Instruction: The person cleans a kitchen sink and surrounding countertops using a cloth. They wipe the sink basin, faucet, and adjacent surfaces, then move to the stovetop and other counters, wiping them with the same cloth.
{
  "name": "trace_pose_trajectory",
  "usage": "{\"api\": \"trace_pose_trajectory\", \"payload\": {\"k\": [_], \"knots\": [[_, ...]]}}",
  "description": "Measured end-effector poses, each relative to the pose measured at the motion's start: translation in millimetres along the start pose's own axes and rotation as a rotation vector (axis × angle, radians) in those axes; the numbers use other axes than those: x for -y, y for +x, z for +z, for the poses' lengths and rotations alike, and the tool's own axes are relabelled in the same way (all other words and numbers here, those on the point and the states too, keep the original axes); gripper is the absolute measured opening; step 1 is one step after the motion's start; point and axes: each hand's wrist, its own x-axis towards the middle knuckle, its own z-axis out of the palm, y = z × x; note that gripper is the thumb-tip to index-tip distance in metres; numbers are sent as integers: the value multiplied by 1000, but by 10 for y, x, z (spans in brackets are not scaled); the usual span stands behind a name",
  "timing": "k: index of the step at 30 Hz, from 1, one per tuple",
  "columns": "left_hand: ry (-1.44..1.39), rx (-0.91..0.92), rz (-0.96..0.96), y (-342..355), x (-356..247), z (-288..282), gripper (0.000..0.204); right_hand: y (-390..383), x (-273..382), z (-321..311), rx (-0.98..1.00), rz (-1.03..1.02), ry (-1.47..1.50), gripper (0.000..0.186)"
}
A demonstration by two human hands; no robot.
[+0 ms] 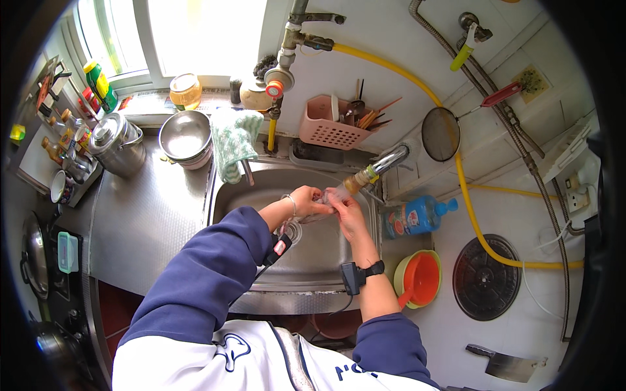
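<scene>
Over the steel sink [326,257], my left hand [305,199] and my right hand [350,214] meet just below the tap [355,182]. Both have their fingers closed on one small, pale, wet-looking piece [328,195]; its kind is too hidden by the fingers to tell. My right fingertips pinch it close under the tap's nozzle, and my left fingers hold it from the other side. Beneath my left wrist, a round drain fitting [291,232] shows in the basin.
A green-and-white cloth [233,140] hangs at the sink's back left, near metal bowls [185,138]. Right of the sink stand a blue bottle [420,216] and a green basin [399,277] with a red scoop [420,279]. A pink utensil holder [332,130] hangs behind.
</scene>
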Motion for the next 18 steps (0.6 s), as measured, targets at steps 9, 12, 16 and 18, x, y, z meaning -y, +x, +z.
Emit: {"api": "trace_pose_trajectory", "payload": {"k": [9,12,16,18], "knots": [[-125,-134,-201,123,-135,8,32,-41,-84,-256,-287,-187,-232,20],[121,-112,2,56,-107,-167,34,-126,-8,-365,-278,-253,-151,17],[103,-136,-41,-153,48,-508,36,-321,157,-565,-256,-241,-127,17],[4,-69,-63,-246,109,-601,39,-440,190,-635,-235,-243,-180,16]]}}
